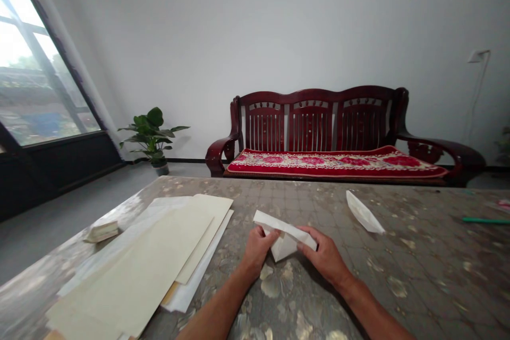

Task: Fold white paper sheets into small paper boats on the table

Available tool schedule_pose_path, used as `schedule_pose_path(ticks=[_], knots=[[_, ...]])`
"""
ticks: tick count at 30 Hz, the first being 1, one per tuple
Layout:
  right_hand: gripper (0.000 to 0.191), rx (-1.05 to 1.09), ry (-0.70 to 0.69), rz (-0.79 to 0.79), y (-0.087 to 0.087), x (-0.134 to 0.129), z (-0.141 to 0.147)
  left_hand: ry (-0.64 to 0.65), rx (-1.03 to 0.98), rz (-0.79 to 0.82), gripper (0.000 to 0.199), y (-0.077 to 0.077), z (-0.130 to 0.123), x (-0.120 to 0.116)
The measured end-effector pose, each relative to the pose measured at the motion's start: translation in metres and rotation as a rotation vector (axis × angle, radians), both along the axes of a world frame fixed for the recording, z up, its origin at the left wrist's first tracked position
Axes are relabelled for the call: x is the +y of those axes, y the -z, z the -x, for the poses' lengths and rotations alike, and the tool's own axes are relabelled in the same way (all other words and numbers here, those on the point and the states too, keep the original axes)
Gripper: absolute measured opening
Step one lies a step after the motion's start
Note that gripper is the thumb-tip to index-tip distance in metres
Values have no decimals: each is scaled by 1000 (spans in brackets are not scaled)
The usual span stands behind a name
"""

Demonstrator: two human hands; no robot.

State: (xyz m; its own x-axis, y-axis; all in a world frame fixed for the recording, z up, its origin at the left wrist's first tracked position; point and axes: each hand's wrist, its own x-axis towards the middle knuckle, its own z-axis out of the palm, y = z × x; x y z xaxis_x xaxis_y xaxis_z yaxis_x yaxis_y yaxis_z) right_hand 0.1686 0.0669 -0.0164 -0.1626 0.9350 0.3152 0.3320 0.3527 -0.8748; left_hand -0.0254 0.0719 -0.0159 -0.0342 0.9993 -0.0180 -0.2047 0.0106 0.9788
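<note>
A folded piece of white paper [283,244] is held just above the patterned table by both hands. My left hand [258,248] pinches its left side, with the thumb on the near face. At the other end, my right hand [324,255] grips the right corner between thumb and fingers. The paper has a long folded band along its top and a pointed lower part. Off to the right lies a folded white paper boat [363,213], untouched by either hand. Fingers behind the held paper are partly hidden.
Stacked cream and white sheets [159,249] cover the table's left part, with a small paper pad [101,231] beside them. A green pencil-like stick [484,220] lies at the far right. Beyond the table [319,297] stand a red wooden bench [311,127] and a potted plant [151,135].
</note>
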Motion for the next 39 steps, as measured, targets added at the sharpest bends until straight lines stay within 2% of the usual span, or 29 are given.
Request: schedule_pose_path(ticks=[5, 10, 14, 17, 23, 28, 31, 34, 36, 39], knots=[[42, 6, -81, -70, -4, -2, -2, -9, 120, -6, 39, 3, 5, 1], [50, 90, -58, -4, -9, -4, -5, -5, 328, -62, 31, 6, 4, 0], [41, 14, -60, -48, -9, -4, -4, -13, 277, -55, 34, 5, 1, -3], [41, -85, -23, -125, -7, -4, -1, -18, 226, -56, 34, 3, 0, -4], [34, -227, 101, -157, -3, -7, 8, 100, 229, -70, 34, 0, -3, -7], [30, -258, 130, -246, 0, -9, 12, 189, 290, -124, 33, 4, -5, -6], [33, -259, 107, -291, -3, -11, 12, 158, 351, -138, 27, 7, -5, -4], [31, -200, 27, -300, -9, -14, 10, 91, 359, -114, 24, 8, -4, -3], [30, -108, -11, -275, -12, -13, 9, 55, 357, -93, 23, 7, -4, -3], [33, -13, 17, -198, -12, -10, 9, 63, 334, -75, 24, 6, -3, -3]])
